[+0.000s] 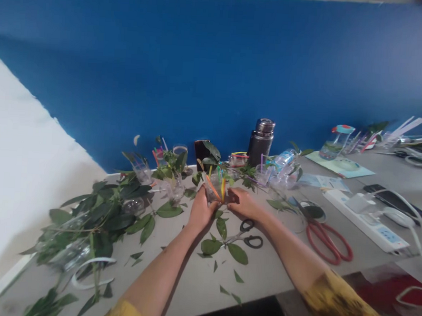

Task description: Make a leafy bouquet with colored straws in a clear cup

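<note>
My left hand (200,210) and my right hand (242,203) meet at the middle of the grey table (196,276). Between them stands a small clear plastic cup (214,189) holding coloured straws (218,187), orange and yellow among them. The left hand's fingers curl round the cup's left side. The right hand's fingers close near the cup's right side and the straws; what they pinch I cannot make out. Small black-handled scissors (247,234) lie just in front of the right wrist. Loose green leaves (223,240) lie scattered under both forearms.
Leafy branches (96,217) and clear cups lie at the left. Behind the cup stand a dark steel flask (260,142), a black phone (200,152) and more cups with leaves. Red-handled scissors (326,236), a white power strip (369,220) and cables lie at the right. A blue wall (216,72) backs the table.
</note>
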`<state>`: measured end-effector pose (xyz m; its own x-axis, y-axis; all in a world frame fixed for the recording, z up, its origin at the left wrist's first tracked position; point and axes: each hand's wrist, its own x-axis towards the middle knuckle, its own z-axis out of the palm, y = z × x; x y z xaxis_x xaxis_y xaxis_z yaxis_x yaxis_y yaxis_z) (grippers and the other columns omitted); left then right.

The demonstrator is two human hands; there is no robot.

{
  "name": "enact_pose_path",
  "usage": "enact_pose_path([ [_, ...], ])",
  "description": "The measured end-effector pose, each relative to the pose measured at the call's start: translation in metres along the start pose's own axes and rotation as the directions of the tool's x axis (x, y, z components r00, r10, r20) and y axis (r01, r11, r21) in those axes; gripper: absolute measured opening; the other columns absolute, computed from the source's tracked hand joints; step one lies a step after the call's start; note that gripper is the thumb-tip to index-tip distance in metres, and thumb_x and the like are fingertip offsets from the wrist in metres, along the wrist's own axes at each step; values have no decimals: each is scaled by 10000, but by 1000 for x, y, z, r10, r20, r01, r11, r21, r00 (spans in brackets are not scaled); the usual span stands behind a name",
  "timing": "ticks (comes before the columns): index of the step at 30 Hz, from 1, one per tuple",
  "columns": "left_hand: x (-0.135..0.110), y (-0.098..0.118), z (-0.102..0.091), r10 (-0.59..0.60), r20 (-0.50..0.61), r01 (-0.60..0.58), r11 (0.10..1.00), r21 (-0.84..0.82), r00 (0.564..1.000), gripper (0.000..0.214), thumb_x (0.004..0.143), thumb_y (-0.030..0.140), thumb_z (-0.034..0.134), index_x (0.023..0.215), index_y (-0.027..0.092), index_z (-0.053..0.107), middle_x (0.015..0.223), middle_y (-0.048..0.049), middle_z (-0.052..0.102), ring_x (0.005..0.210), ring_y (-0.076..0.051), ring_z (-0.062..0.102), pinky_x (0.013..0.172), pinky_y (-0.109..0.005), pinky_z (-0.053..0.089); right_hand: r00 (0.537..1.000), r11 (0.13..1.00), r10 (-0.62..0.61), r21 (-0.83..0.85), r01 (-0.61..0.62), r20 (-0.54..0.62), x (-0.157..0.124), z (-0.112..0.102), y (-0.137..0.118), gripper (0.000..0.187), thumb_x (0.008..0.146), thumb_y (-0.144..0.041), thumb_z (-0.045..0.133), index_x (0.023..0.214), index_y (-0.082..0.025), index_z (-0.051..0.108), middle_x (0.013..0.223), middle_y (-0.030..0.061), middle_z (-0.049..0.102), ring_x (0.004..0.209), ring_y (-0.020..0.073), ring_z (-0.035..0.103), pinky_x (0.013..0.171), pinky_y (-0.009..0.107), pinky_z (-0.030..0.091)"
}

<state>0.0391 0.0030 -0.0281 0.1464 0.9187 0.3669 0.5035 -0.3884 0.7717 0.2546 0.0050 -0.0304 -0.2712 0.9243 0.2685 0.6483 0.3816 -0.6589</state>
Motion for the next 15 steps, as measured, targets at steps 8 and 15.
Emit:
enact_pose_path([
  [8, 1, -6, 3, 77, -25, -78, 997, -14, 997, 612, 808, 168, 665, 1413, 183, 567, 1452, -169, 641, 1386, -347, 589, 1219, -533, 428, 997, 992, 45, -119, -53, -68, 6, 0, 9, 229, 838, -76, 602, 1005, -170, 729, 999, 98, 745, 927, 231, 638, 848, 304, 452],
  [15, -1, -5, 1, 56, -23, -56, 998, -2, 998, 684, 800, 145, 644, 1471, 196, 525, 1509, -166, 612, 1447, -350, 544, 1263, -535, 392, 993, 974, 117, -193, -118, -13, 8, 5, 10, 178, 931, -140, 605, 1056, -161, 730, 1096, 127, 747, 976, 234, 652, 888, 311, 464],
])
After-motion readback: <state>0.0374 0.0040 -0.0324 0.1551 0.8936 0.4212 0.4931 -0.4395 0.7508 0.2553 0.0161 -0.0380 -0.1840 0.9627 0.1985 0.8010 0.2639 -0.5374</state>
